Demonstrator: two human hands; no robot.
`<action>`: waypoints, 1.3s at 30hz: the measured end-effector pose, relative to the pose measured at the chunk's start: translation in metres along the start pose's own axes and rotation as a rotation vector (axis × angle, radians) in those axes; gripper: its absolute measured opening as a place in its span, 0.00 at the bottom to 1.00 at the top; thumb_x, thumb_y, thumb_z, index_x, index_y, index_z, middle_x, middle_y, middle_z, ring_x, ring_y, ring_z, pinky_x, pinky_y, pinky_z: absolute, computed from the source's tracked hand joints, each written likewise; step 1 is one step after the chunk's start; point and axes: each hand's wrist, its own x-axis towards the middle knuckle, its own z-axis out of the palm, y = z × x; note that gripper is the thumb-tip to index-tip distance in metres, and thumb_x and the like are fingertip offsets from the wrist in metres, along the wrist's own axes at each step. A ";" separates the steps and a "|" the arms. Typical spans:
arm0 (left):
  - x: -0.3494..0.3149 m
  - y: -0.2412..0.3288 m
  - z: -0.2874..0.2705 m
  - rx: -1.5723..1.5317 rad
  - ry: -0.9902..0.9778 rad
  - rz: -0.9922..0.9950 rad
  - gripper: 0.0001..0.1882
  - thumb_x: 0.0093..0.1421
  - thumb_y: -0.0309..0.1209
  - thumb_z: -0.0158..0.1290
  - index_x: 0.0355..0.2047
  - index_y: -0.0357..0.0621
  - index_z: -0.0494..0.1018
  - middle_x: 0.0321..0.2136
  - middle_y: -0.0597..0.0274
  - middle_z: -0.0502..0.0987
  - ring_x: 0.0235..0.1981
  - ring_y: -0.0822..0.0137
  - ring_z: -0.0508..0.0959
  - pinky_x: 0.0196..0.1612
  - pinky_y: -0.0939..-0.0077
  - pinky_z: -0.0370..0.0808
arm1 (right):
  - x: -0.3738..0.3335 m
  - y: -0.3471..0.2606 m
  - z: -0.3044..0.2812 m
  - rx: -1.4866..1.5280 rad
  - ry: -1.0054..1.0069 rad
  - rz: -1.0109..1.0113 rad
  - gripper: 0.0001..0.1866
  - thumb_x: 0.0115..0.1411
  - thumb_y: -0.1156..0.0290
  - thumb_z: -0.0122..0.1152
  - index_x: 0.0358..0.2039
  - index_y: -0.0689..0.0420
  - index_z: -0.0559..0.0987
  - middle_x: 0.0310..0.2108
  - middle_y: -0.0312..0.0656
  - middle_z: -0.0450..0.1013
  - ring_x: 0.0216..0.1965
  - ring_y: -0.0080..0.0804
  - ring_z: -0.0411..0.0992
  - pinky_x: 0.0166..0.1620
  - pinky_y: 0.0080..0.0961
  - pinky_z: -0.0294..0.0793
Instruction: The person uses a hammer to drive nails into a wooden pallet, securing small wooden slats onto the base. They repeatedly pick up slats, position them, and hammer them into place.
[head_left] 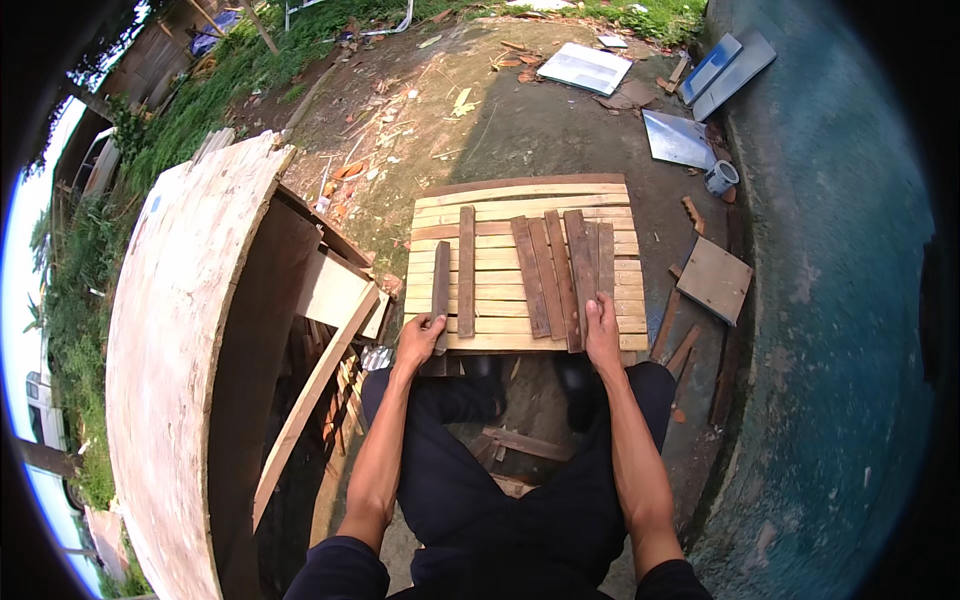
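Observation:
A slatted bamboo-coloured board (490,290) lies in front of my knees, with several dark brown wooden strips on it. My left hand (418,342) is closed on the near end of a short, thick dark strip (441,275) along the board's left side. Just right of that, a longer strip (467,270) lies parallel and untouched. On the right half, several strips (540,275) lie side by side, slightly fanned. My right hand (602,338) is closed at the near end of the rightmost strip (606,255); its fingers hide that end.
A large plywood-sided piece (180,350) rises on my left, with a wooden bar (320,400) slanting beside it. A blue-green wall (840,350) runs along the right. Near it are a square wooden panel (715,280), a grey can (721,178) and flat sheets (680,138).

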 end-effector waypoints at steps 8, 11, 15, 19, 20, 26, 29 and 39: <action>0.004 0.069 0.084 0.219 0.042 0.130 0.29 0.49 0.41 0.65 0.42 0.32 0.68 0.33 0.45 0.77 0.32 0.53 0.79 0.35 0.62 0.74 | 0.007 0.012 -0.003 0.025 0.093 0.013 0.25 0.68 0.58 0.46 0.56 0.65 0.65 0.43 0.53 0.73 0.45 0.36 0.71 0.50 0.30 0.68; 0.010 0.084 0.112 0.329 0.062 0.143 0.31 0.51 0.40 0.62 0.43 0.25 0.64 0.35 0.34 0.76 0.37 0.41 0.78 0.41 0.54 0.74 | 0.010 0.014 -0.007 0.097 0.109 0.041 0.24 0.68 0.59 0.46 0.56 0.65 0.64 0.39 0.51 0.75 0.41 0.34 0.72 0.47 0.29 0.70; 0.011 0.089 0.126 0.370 0.083 0.083 0.34 0.51 0.40 0.62 0.44 0.21 0.61 0.37 0.29 0.74 0.40 0.38 0.77 0.44 0.53 0.74 | 0.008 0.009 -0.012 0.209 0.111 -0.006 0.22 0.69 0.59 0.46 0.55 0.64 0.63 0.32 0.40 0.75 0.27 0.17 0.68 0.31 0.17 0.68; 0.009 0.082 0.131 0.357 0.058 0.031 0.35 0.50 0.41 0.63 0.44 0.22 0.61 0.39 0.29 0.73 0.41 0.38 0.76 0.44 0.53 0.74 | 0.010 0.000 -0.017 0.248 0.087 0.072 0.22 0.69 0.60 0.46 0.55 0.64 0.63 0.32 0.40 0.75 0.28 0.20 0.69 0.32 0.19 0.69; 0.009 0.080 0.133 0.348 0.055 0.052 0.34 0.51 0.42 0.63 0.43 0.23 0.62 0.39 0.30 0.73 0.41 0.38 0.76 0.43 0.53 0.74 | 0.010 -0.001 -0.017 0.262 0.075 0.080 0.22 0.69 0.60 0.46 0.55 0.64 0.63 0.32 0.40 0.75 0.30 0.22 0.70 0.34 0.21 0.70; 0.013 0.065 0.145 0.342 0.154 0.162 0.35 0.48 0.49 0.65 0.39 0.27 0.65 0.34 0.38 0.75 0.36 0.43 0.77 0.40 0.56 0.73 | 0.011 0.001 -0.015 0.234 0.087 0.095 0.23 0.68 0.61 0.46 0.55 0.65 0.63 0.32 0.42 0.76 0.32 0.24 0.72 0.36 0.22 0.71; 0.016 0.059 0.146 0.326 0.159 0.160 0.35 0.48 0.50 0.65 0.39 0.29 0.65 0.34 0.39 0.75 0.37 0.43 0.77 0.40 0.57 0.73 | 0.011 0.004 -0.015 0.228 0.086 0.105 0.23 0.68 0.61 0.46 0.55 0.66 0.63 0.33 0.43 0.76 0.33 0.25 0.73 0.37 0.22 0.72; -0.002 0.069 0.145 0.386 0.177 0.289 0.36 0.52 0.45 0.62 0.49 0.29 0.60 0.45 0.38 0.67 0.49 0.44 0.69 0.49 0.54 0.67 | 0.016 -0.006 -0.027 0.405 0.181 0.104 0.27 0.68 0.56 0.48 0.55 0.67 0.63 0.35 0.44 0.75 0.34 0.26 0.73 0.39 0.23 0.72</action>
